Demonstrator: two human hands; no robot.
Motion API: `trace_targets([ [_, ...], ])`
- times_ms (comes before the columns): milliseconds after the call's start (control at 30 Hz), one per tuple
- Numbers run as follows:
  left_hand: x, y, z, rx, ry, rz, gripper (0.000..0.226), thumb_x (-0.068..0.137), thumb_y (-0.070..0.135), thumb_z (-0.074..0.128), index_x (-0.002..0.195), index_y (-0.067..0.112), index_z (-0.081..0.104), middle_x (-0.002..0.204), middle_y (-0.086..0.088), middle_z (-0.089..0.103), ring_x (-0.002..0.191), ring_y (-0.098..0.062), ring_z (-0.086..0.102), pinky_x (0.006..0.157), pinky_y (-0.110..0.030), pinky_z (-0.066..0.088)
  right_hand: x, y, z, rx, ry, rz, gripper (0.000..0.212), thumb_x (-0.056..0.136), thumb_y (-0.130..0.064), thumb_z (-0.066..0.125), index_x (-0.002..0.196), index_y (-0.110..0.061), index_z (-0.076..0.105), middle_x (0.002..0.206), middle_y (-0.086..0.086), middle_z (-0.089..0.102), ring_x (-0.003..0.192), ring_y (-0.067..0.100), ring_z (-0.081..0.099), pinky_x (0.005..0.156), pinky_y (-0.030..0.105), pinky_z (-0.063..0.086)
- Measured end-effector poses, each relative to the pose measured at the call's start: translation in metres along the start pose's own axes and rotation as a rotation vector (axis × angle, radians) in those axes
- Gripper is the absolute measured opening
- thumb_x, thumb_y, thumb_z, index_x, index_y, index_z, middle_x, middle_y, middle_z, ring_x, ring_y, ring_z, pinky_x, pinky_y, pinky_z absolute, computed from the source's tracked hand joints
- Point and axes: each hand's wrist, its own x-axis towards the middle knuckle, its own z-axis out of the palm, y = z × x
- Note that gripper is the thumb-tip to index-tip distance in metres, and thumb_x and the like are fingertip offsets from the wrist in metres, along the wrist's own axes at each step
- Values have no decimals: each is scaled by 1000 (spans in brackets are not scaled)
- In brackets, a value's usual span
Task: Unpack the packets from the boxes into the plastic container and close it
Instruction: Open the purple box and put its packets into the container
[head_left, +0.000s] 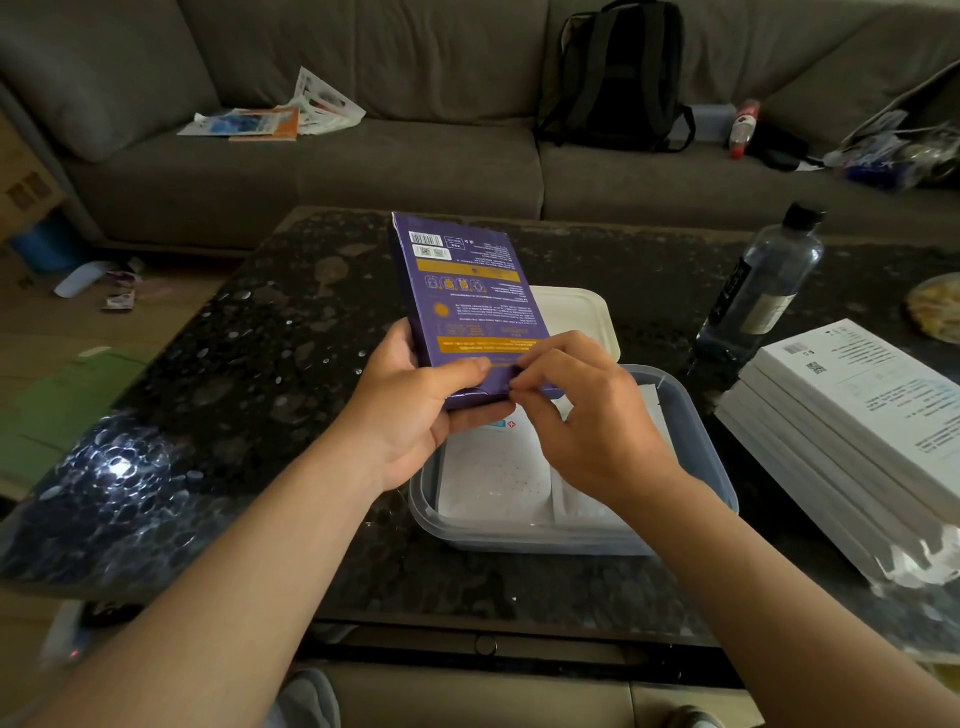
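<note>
Here the purple box (467, 291) is held tilted above the clear plastic container (711, 452), the left hand (415, 410) closing its grip round the near end while the right hand (587, 415) pinches the flap at that same end. White packets (493, 473) lie flat inside the container, whose lid (576, 312) rests just behind it on the dark speckled tabletop (260, 364). A stack of white boxes (857, 415) and a water bottle (763, 291) stand to the right.

dark stone table (270, 364) bears container (519, 540), lid (576, 312), bottle (763, 291), white boxes (857, 415) (stacked).
</note>
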Motion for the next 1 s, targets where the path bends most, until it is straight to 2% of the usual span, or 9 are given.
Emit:
trace_targets([
  [167, 0, 0, 0, 8, -4, 7, 49, 95, -3, 68, 136, 18, 54, 125, -10, 74, 109, -34, 75, 87, -55, 63, 2, 1, 1, -12, -34, 16, 12, 92, -17, 66, 102, -11, 69, 111, 4, 64, 104, 8, 52, 79, 7, 43],
  [333, 1, 0, 0, -28, -9, -8, 46, 96, -3, 66, 136, 14, 54, 124, -13, 73, 106, -34, 76, 82, -49, 66, 1, 3, 1, 27, -52, -13, 24, 98, -32, 50, 103, -11, 62, 112, 4, 61, 106, 10, 51, 78, 14, 46],
  [467, 2, 0, -1, -92, -3, -43, 46, 96, -5, 65, 139, 11, 54, 124, -17, 73, 104, -36, 76, 81, -48, 66, 1, 3, 0, 26, -41, -26, 13, 98, -20, 52, 100, -10, 59, 108, 4, 61, 102, 18, 53, 76, 24, 51],
  [567, 3, 0, 0, -128, 6, -57, 47, 96, -3, 65, 140, 12, 56, 124, -17, 74, 104, -36, 76, 82, -47, 66, 0, -1, -4, 86, -31, 2, 2, 97, -13, 57, 98, -11, 58, 110, 2, 62, 104, 15, 55, 78, 16, 50],
  [667, 4, 1, -1, -184, 42, -56, 47, 96, -1, 66, 140, 12, 57, 126, -16, 74, 106, -35, 76, 78, -43, 66, -3, -10, -11, 87, 129, 38, 4, 91, -14, 57, 89, -10, 58, 99, 0, 65, 94, 13, 57, 72, 16, 47],
  [733, 5, 1, -1, -208, 51, -34, 48, 96, -1, 67, 141, 12, 56, 127, -16, 73, 107, -36, 76, 79, -45, 65, -2, -16, -13, 81, 202, 215, 19, 92, -25, 55, 79, -12, 58, 81, -4, 65, 78, 14, 59, 62, 26, 47],
  [800, 4, -2, 1, -188, 46, -3, 51, 95, 1, 68, 143, 13, 53, 128, -16, 72, 109, -38, 75, 83, -52, 64, 5, -25, -13, 227, 86, 527, 40, 97, -46, 53, 74, -15, 64, 68, -3, 66, 64, 14, 61, 56, 33, 49],
  [867, 4, -6, 5, -170, 33, 35, 54, 94, -1, 68, 143, 13, 51, 129, -17, 71, 111, -40, 73, 87, -57, 62, 10, -31, -14, 449, -67, 805, 50, 93, -61, 52, 78, -18, 71, 71, 1, 71, 60, 13, 65, 57, 30, 55],
  [1000, 5, -12, 9, -139, 7, 99, 62, 83, -8, 76, 137, 14, 55, 128, -17, 71, 117, -38, 71, 101, -59, 55, 13, -31, -17, 732, -125, 931, 44, 93, -47, 63, 90, -4, 69, 80, 13, 70, 65, 25, 69, 62, 36, 59],
])
